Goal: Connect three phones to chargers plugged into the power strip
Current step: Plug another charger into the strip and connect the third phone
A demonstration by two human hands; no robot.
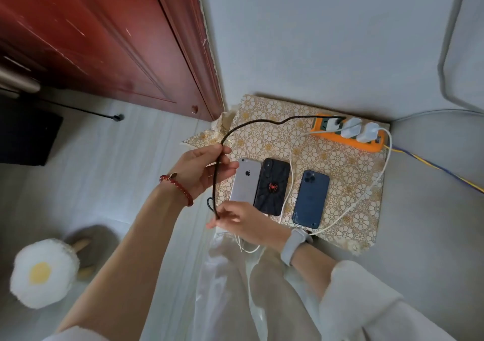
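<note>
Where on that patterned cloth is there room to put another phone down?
The bare stretch of patterned cloth between the black cable and the tops of the phones, and right of the blue phone up to the white cable. Crowded: the silver phone and black phone touch.

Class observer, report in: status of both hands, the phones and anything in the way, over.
Left hand and right hand both pinch the black cable. Three phones face down on the mat. White cable lies between the phones.

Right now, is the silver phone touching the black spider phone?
Touching. The head view shows the silver phone and the black spider phone lying side by side on the patterned cloth, their long edges meeting with no cloth visible between them.
</note>
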